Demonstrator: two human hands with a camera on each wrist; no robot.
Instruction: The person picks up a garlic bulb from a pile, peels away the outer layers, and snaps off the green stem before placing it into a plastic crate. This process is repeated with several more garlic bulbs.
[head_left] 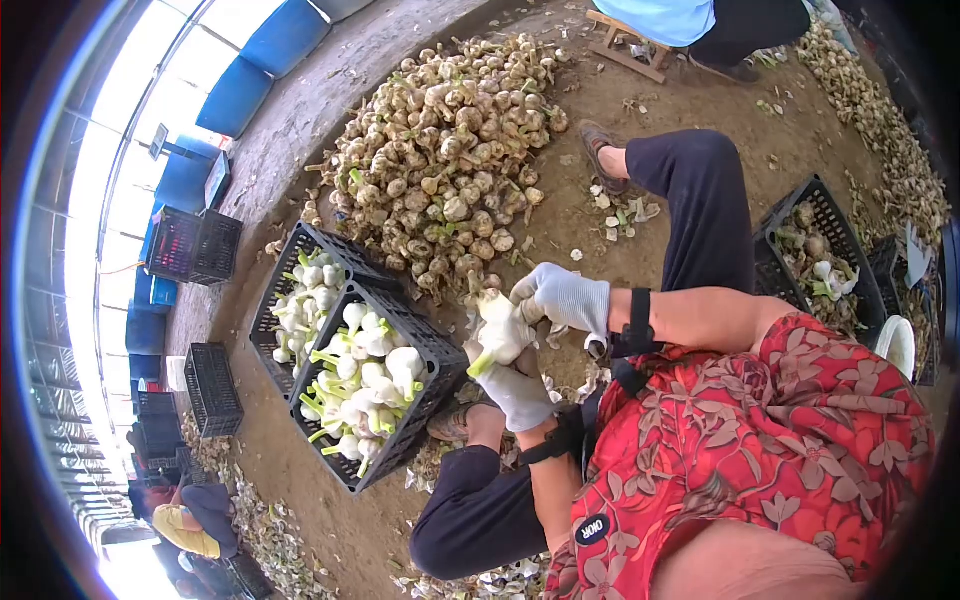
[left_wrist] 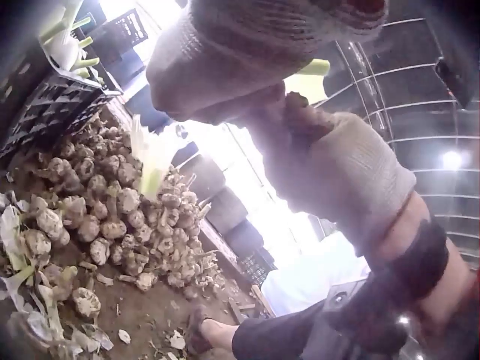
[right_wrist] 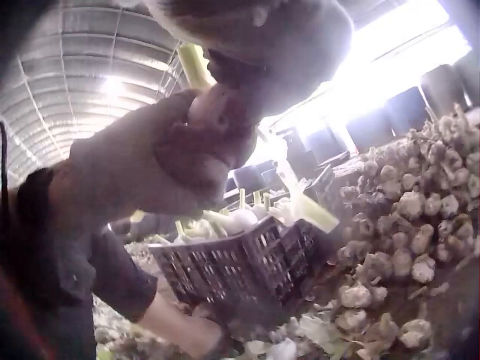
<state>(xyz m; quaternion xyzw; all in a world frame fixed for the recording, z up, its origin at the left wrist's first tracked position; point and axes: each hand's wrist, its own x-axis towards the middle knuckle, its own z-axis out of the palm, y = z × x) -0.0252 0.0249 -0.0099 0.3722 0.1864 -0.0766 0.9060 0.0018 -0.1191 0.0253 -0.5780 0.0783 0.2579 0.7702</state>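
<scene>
A white garlic bulb (head_left: 503, 336) with a short green stem is held between both gloved hands. My left hand (head_left: 517, 396) grips it from below, palm against the bulb. From the other side my right hand (head_left: 568, 298) pinches the bulb's edge with thumb and fingers. A pale strip of peel with a green end (left_wrist: 154, 161) hangs close below the hands in the left wrist view; the right wrist view shows the stem (right_wrist: 195, 67) between the hands. Most of the bulb is hidden by fingers in both wrist views.
A black crate of cleaned garlic (head_left: 375, 455) stands beside my left hand, a second crate (head_left: 265, 325) behind it. A heap of unpeeled garlic (head_left: 440, 150) lies ahead. To the right are another crate (head_left: 850, 270) and a person's blue shirt (head_left: 660, 18) by a wooden stool (head_left: 628, 60).
</scene>
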